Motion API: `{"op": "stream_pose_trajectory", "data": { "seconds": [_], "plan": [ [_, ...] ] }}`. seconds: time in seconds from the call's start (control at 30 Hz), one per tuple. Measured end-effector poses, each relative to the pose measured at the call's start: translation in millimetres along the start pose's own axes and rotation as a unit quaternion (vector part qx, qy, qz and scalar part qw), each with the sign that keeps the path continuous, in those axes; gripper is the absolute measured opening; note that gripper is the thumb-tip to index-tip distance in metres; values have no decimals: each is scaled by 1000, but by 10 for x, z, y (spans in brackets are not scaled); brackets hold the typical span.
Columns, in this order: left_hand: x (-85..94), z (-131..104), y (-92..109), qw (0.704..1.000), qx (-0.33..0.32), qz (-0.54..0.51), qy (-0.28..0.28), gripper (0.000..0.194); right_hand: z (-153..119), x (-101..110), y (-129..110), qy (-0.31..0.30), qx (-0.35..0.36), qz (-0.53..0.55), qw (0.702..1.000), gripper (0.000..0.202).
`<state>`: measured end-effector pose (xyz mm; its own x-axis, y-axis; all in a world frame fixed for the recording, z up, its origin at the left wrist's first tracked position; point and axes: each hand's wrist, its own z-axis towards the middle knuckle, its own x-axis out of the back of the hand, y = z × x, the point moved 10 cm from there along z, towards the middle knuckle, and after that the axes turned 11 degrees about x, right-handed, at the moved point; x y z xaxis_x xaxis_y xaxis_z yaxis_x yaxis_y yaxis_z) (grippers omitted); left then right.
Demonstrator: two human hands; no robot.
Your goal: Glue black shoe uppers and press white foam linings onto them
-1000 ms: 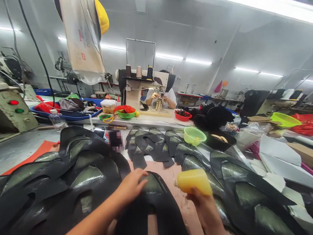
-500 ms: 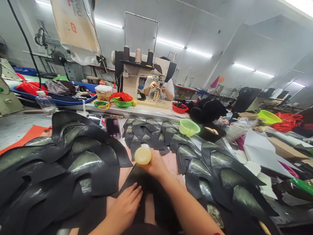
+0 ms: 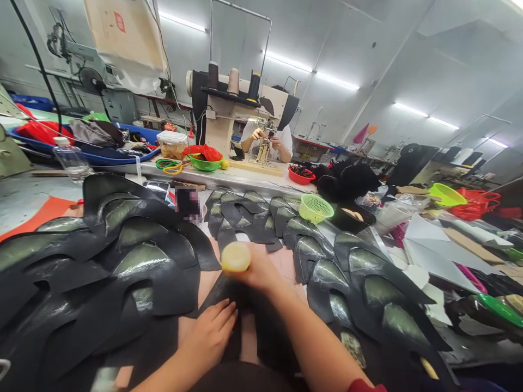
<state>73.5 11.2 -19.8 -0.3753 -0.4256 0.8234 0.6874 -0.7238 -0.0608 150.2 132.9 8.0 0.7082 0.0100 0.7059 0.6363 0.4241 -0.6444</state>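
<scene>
A black flat piece (image 3: 272, 332) lies before me at the middle of the work surface. My left hand (image 3: 214, 329) rests flat on its left part, fingers stretched out. My right hand (image 3: 259, 267) is wrapped round a yellowish round-topped tool (image 3: 236, 257), held over the upper part of the piece. The tool's lower end is hidden. Many overlapping black pieces with shiny greenish patches lie on the left (image 3: 141, 267) and on the right (image 3: 327, 280). More of them (image 3: 237, 212) are laid out beyond my hands.
A light green basket (image 3: 315, 209), a red bowl (image 3: 301, 174) and a green bowl (image 3: 205, 161) stand farther back. A clear bottle (image 3: 70, 160) is at the left. Across the bench a person (image 3: 281, 142) works at a sewing machine (image 3: 218, 122). Papers (image 3: 439, 250) lie at the right.
The view has tilted down slightly, so the background sits higher. My right hand stays closed round the tool, shifted slightly left. My left hand still rests on the piece.
</scene>
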Motion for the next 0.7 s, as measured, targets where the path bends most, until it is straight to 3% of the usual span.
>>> {"op": "stream_pose_trajectory", "data": {
  "seconds": [0.07,0.2,0.23,0.37,0.43,0.5,0.63,0.7],
  "plan": [
    [-33,-10,-4,1000,6,-2,-10,37,-60,178,102,48,-35,-10,998,49],
    [-105,-37,-12,999,18,-9,-28,38,-138,15,-19,-53,43,78,995,57],
    [-116,-42,-20,999,23,-11,-29,38,-160,18,-1,-51,44,87,994,58],
    [-98,-52,-54,999,33,-32,-24,35,-224,304,279,63,-24,50,996,56],
    [-65,-43,-114,997,38,-59,-30,31,-213,264,269,14,0,64,998,56],
    [-54,-14,-270,992,76,-85,-53,28,-217,225,230,-35,22,82,996,58],
    [-114,47,-751,962,232,-64,-132,28,-279,460,342,33,-29,65,997,57],
    [-177,50,-922,936,295,-37,-187,38,-313,421,335,-1,-18,90,996,58]
  ]
}}
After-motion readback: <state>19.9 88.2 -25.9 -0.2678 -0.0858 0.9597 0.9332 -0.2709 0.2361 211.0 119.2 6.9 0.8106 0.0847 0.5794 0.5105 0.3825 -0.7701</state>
